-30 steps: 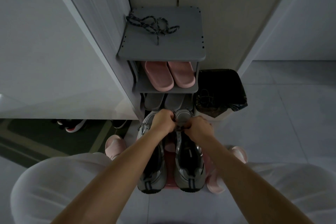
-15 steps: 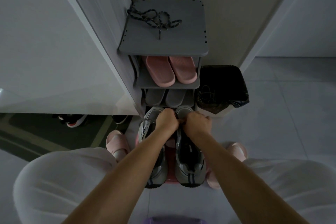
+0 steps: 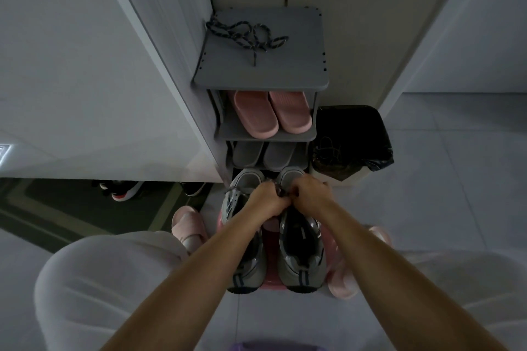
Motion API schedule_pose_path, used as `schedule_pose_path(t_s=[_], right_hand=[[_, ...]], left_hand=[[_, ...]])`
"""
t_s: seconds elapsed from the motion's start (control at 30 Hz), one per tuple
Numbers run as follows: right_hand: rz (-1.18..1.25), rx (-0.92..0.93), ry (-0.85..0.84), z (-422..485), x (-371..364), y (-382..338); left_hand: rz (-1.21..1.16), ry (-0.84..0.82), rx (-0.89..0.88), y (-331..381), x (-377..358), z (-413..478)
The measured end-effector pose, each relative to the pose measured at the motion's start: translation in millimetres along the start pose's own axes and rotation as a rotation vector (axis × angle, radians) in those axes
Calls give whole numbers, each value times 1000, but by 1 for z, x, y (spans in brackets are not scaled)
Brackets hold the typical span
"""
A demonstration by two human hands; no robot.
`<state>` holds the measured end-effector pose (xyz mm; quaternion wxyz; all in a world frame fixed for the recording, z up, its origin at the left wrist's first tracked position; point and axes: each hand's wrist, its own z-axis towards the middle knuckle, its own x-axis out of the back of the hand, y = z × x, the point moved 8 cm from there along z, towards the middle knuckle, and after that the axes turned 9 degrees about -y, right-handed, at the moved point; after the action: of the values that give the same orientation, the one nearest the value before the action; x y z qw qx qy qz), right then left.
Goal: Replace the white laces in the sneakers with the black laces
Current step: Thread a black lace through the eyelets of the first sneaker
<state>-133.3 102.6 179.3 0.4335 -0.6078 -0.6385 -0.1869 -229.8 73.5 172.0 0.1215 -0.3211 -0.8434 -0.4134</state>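
Left hand and right hand meet with fingers curled. We see them pinching a dark lace over the fore part of the right sneaker. The left sneaker stands just beside it. A second dark lace lies near the rear left corner of the shoe rack top.

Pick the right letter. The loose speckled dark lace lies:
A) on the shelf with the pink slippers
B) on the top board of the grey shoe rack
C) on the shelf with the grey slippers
B: the dark lace lies in a tangle on the top board of the grey shoe rack, one level above the pink slippers.
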Motion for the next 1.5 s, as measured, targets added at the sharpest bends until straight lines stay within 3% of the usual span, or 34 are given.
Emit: schedule_pose_path(t_s=[0.23,0.43,0.6,0.7,0.93,1.1,1.27,1.37,1.5], right_hand=[[137,-24,138,-15,10,14],[415,-116,205,-47,32,82],[406,-93,-53,-41,11,93],[415,-140,-123,-19,4,82],[573,-358,-8,27,-15,72],[767,-198,168,33,3,55],[521,36,100,23,13,24],[317,68,66,11,12,22],[334,33,74,6,6,37]], left_hand=[[36,82,60,-2,3,-1],[-4,96,84,-8,5,3],[-30,55,106,-10,-1,7],[-98,48,96,-11,-1,10],[-286,28,105,-12,-6,16],[-281,19,96,-10,-10,20],[-228,-14,139,-7,-7,20],[-230,-30,130,-8,1,19],[-203,-83,71,-13,0,18]])
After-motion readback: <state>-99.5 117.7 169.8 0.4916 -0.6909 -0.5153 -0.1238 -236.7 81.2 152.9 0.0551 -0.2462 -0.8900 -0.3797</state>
